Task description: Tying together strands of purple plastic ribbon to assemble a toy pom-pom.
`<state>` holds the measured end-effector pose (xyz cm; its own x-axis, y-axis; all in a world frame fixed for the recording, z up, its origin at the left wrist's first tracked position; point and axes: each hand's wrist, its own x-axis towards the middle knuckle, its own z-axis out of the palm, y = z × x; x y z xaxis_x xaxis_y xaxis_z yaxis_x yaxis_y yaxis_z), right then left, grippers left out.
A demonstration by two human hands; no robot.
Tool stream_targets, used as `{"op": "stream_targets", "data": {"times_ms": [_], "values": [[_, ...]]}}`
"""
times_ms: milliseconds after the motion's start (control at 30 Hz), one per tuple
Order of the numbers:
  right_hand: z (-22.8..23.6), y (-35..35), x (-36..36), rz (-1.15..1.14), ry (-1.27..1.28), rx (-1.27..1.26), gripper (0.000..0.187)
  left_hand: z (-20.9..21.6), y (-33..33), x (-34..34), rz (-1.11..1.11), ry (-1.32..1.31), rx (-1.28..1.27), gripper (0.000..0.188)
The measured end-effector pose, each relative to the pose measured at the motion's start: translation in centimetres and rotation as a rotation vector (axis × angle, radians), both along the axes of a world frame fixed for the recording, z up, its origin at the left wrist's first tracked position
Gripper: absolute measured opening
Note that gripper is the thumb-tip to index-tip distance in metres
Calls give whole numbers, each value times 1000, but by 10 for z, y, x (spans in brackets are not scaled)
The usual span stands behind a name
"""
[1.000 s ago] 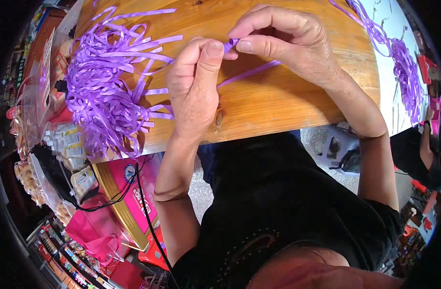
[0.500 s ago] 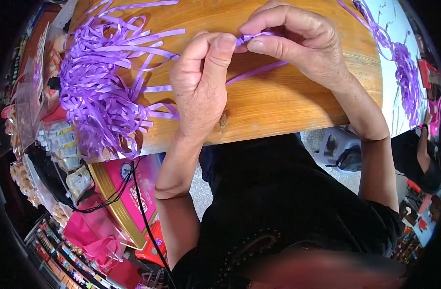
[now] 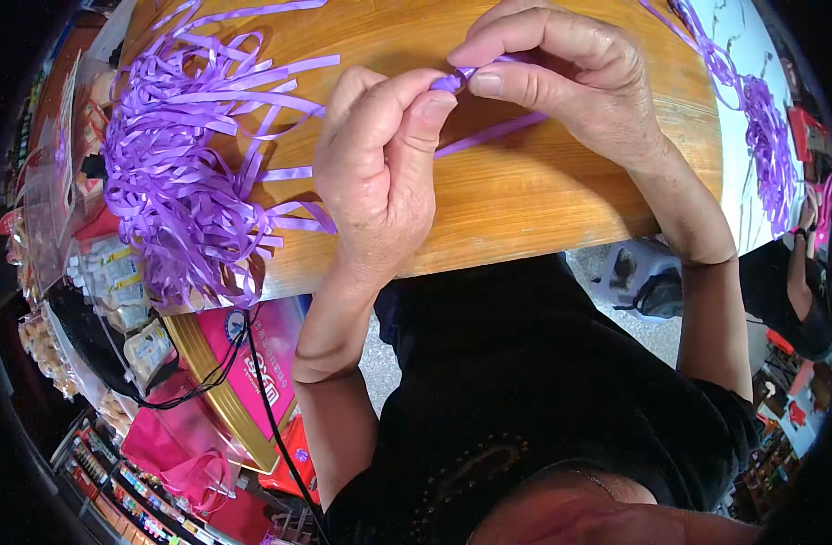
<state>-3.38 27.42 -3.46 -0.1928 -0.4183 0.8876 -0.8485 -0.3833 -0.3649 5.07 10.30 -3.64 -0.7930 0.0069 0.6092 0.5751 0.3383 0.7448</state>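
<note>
Left hand [image 3: 375, 173]: thumb and index fingers pinched nearly together, gripping a small folded or knotted bit of purple ribbon [image 3: 449, 83] at its left end. Right hand [image 3: 570, 82]: thumb and index tips closed on the same ribbon from the right; other fingers curled, partly hidden. Fingertips of both hands close together, ribbon between them, above the wooden surface [image 3: 561, 200] near the top of view. Ribbon strip [image 3: 493, 132] runs behind the left hand, below the right; can't tell if it joins the held piece. Big tangled purple ribbon pile [image 3: 189, 163] on the left, loose ends pointing right. Another ribbon bundle [image 3: 768, 145] far right, on the white marbled surface [image 3: 734, 195].
</note>
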Motion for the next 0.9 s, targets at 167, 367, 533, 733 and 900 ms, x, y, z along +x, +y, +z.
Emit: {"op": "stream_targets", "data": {"times_ms": [167,367,533,733,900], "values": [[8,2,11,65,-45,-21,17,0,0,1,4,-25,-3,12],[28,4,35,-254,-900,343,19,-2,-1,4,-39,-61,62,12],[-1,2,4,111,-149,32,17,4,-2,11,-244,-355,336,20],[5,1,13,126,-281,45,16,2,-3,12,-318,-464,553,23],[20,-1,27,103,-393,68,16,1,-4,11,-339,-513,572,25]]}}
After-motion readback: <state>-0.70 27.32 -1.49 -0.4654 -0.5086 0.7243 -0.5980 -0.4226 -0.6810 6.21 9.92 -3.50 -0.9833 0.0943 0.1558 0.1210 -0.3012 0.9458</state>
